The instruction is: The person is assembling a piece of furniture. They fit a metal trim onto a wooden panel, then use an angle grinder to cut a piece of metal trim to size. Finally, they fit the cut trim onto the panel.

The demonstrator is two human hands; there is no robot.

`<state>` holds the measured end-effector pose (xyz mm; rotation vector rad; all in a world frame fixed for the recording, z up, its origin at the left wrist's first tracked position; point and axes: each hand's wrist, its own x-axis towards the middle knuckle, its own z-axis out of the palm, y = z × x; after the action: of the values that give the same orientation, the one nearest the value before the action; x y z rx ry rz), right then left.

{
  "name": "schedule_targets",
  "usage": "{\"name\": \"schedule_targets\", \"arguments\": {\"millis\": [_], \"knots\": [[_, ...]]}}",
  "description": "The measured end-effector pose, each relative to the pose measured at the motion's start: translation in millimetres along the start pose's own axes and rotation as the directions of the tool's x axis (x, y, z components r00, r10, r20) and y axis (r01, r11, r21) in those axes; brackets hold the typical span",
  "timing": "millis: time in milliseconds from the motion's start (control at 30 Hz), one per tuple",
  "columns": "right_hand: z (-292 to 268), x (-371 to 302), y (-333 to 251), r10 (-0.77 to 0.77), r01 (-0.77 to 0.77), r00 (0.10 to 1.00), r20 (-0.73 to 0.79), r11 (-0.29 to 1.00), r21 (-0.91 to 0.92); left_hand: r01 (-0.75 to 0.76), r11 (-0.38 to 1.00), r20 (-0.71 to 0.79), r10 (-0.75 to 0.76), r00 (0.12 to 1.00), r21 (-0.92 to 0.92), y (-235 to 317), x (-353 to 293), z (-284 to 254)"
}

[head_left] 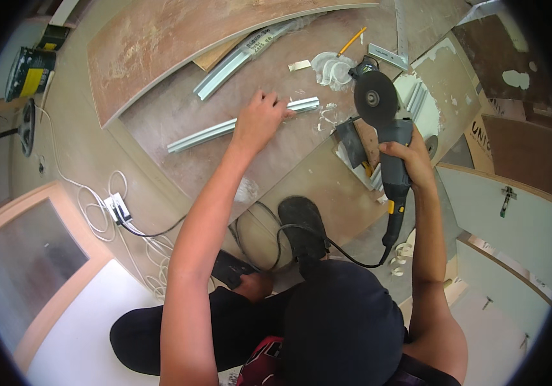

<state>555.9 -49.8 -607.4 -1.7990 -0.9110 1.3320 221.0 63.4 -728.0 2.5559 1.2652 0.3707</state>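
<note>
My dark-grey grinder (393,161), my silvery channel (205,134)
I see a yellow-orange pencil (353,40), a mottled brown board (160,55).

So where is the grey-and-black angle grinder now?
In the head view, the grinder is right of centre, in the right hand, right of the silver metal channel.

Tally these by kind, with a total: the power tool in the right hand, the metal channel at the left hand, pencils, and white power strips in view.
Angle grinder in the right hand: 1
Metal channel at the left hand: 1
Pencil: 1
White power strip: 1
Total: 4
</note>
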Motion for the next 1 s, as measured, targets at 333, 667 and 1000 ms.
{"name": "schedule_targets", "arguments": {"millis": [333, 667, 1000], "knots": [[58, 21, 15, -0.017, 0.032, 0.998, 0.067, 0.974, -0.223, 0.101, 0.993, -0.233, -0.114, 0.966, -0.068, -21, -53, 17], [80, 32, 12, -0.077, 0.096, 0.994, 0.076, 0.953, -0.287, 0.102, 0.994, -0.360, -0.113, 0.926, -0.049, -25, -49, 22], [85, 23, 15, -0.072, 0.094, 0.994, 0.079, 0.943, -0.321, 0.119, 0.990, -0.383, -0.137, 0.913, -0.072, -21, -55, 27]]}}
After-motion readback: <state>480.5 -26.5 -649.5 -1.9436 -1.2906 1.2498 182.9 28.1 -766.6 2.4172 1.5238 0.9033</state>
